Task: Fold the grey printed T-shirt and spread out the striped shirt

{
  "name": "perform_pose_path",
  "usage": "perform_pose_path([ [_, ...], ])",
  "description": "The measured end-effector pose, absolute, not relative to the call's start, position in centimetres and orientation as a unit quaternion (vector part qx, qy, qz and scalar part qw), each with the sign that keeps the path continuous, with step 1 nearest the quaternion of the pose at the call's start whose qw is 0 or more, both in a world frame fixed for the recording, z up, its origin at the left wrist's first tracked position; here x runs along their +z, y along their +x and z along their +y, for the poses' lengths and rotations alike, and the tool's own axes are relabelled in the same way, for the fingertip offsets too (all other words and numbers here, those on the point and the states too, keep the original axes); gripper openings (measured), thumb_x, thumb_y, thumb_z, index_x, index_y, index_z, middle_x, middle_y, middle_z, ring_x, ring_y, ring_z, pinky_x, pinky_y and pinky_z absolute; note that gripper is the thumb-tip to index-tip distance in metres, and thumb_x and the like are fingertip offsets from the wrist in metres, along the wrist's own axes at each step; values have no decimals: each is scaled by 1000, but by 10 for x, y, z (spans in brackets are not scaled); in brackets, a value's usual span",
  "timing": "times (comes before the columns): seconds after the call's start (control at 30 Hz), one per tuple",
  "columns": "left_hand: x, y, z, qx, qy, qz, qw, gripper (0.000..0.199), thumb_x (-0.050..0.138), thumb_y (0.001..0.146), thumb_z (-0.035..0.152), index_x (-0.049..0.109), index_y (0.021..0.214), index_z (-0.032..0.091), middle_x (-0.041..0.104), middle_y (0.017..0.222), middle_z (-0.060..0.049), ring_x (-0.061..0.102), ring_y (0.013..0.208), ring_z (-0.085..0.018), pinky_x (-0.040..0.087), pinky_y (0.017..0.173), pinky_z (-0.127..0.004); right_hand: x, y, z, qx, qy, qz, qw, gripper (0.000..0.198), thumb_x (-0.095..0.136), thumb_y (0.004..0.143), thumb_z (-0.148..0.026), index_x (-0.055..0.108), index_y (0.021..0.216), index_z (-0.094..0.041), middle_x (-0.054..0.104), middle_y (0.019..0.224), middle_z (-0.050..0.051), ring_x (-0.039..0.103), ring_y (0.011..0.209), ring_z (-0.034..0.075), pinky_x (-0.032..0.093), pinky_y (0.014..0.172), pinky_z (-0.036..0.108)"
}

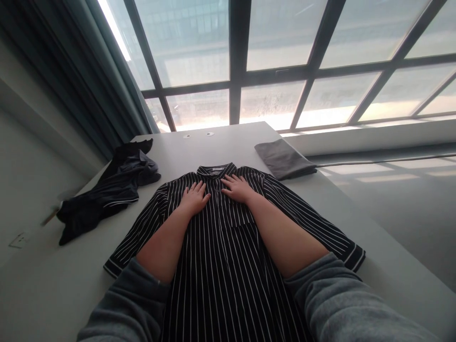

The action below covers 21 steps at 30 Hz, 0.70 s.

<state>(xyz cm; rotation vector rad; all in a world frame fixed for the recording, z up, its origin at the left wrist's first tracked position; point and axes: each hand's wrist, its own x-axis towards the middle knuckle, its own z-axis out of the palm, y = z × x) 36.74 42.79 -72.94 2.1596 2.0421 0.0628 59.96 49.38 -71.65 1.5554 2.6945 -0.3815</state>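
Note:
A black shirt with white stripes (221, 256) lies spread face up on the white table, its collar at the far end and both sleeves out to the sides. My left hand (194, 197) rests flat on the left chest just below the collar, fingers spread. On the other side of the button front, my right hand (238, 188) lies flat with its fingers apart. Neither hand grips the cloth. My forearms cover parts of the shirt's sides, and its lower hem runs out of view at the bottom.
Dark crumpled clothing (110, 185) lies at the table's left edge. A folded grey cloth (285, 159) sits at the far right edge. The white table (356, 216) ends before large windows (270, 99), with a dark curtain (81, 71) on the left.

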Motion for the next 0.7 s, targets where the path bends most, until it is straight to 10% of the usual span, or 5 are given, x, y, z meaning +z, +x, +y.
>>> perform_pose_path([
  [0.4,-711,416,475,80,685,724,-4,70,34,104,52,39,162,12,23,174,-15,25,162,-30,23,134,-52,-716,602,495,-131,498,857,-19,69,44,103,-60,35,166,-35,17,173,-1,17,165,30,13,136,58],
  [0.7,-736,393,477,181,691,700,-12,64,47,102,46,45,158,17,54,154,-13,52,143,-28,38,126,-46,-712,601,493,-132,501,855,-25,67,46,103,-59,39,164,-34,20,173,-1,19,164,29,14,137,56],
])
